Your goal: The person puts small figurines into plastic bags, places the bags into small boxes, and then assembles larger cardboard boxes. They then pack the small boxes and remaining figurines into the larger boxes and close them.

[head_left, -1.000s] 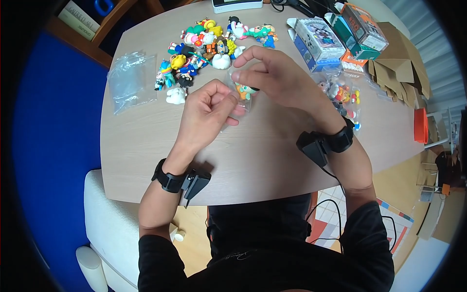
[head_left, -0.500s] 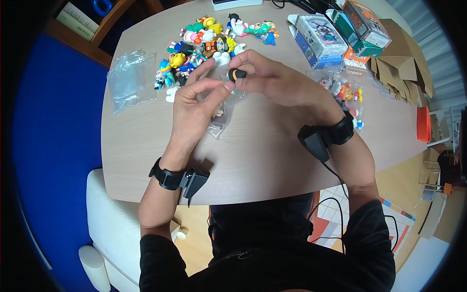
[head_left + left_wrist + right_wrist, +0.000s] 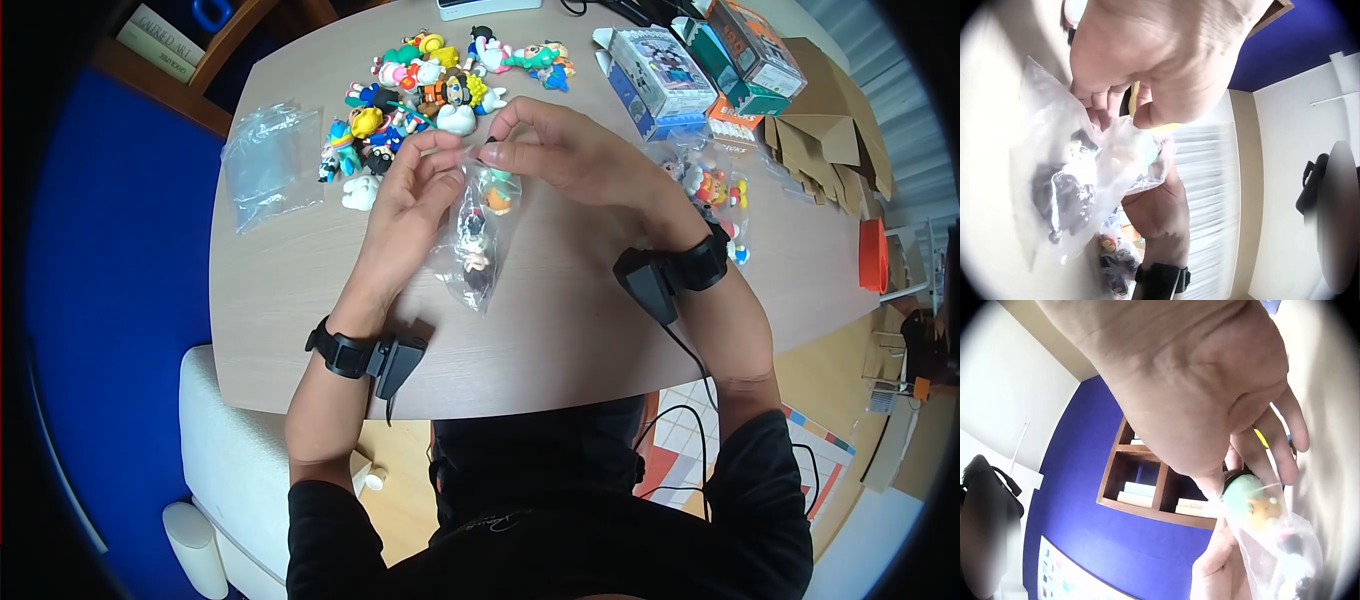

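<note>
A clear plastic bag [image 3: 468, 270] hangs below both hands, with a black-and-white toy figure [image 3: 476, 255] low inside it. My left hand [image 3: 408, 205] pinches the bag's upper edge between thumb and fingers. At the bag's mouth, my right hand [image 3: 570, 155] pinches a green-and-orange toy figure [image 3: 498, 192] by its dark end. The right wrist view shows this figure's mint green part [image 3: 1242, 495] under the right thumb, with film over its orange part. In the left wrist view the bag [image 3: 1054, 169] drapes down from the left fingertips.
Several loose toy figures [image 3: 455, 92] lie in a heap beyond the hands. Flat clear bags [image 3: 270, 170] are at the left. On the right are bagged figures [image 3: 712, 190], printed boxes [image 3: 665, 80] and torn cardboard [image 3: 825, 130].
The bag first swung leftward under the left hand and now hangs between both hands. The green-and-orange figure, its dark end upward half a second ago, now hangs lower against the bag.
</note>
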`<state>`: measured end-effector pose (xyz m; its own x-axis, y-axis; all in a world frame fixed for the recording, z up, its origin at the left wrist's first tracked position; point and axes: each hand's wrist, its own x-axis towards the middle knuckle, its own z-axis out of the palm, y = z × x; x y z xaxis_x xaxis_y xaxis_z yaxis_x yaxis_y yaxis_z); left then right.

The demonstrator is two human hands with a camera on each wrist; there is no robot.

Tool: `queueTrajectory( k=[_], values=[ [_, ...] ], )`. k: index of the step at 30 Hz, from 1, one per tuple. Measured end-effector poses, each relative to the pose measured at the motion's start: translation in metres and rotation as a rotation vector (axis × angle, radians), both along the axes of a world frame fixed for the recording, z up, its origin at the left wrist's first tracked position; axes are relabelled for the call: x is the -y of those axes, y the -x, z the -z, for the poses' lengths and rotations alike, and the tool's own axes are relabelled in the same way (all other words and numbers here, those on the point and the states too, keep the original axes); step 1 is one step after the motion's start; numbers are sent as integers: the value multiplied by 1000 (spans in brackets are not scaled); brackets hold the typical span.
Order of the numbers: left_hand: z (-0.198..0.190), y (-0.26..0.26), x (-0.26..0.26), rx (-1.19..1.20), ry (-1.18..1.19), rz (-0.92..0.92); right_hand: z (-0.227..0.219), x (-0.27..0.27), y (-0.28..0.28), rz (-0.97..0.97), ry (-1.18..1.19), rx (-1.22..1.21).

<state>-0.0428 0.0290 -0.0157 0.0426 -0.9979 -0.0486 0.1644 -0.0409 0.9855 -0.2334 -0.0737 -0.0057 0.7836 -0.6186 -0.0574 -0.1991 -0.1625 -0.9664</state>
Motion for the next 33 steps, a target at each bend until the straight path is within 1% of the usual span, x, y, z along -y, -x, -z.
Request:
queueTrajectory(
  k=[2,5,9,12,15,18,21,23,26,27,30,33],
  values=[
    [-12,5,-2,-45,-60,-2,-5,-4,2,-27,-5,-9],
    [-8,-3,0,69,33,97,-7,-6,1,-73,-4,12],
    [-6,-11,1,126,62,126,-7,-6,-1,-94,-11,72],
    [-5,-13,1,166,78,135,-7,-5,-1,-104,45,17],
    [-5,-12,2,159,70,119,-19,-12,0,-45,97,-36],
    [-4,-14,3,131,71,99,-34,-23,2,-54,246,-115],
    [-5,-12,2,32,93,98,-28,-27,-2,-37,405,-51],
    [0,-11,4,-42,126,80,-29,-29,-2,-4,396,-36],
    [1,-8,5,31,172,38,-36,-29,-3,4,364,-82],
    [1,-8,4,18,159,46,-37,-28,-4,-2,350,-109],
    [2,-7,2,-8,129,51,-25,-25,-6,-15,397,34],
    [6,-8,4,-21,116,18,-35,-32,-4,-68,320,11]
  ],
)
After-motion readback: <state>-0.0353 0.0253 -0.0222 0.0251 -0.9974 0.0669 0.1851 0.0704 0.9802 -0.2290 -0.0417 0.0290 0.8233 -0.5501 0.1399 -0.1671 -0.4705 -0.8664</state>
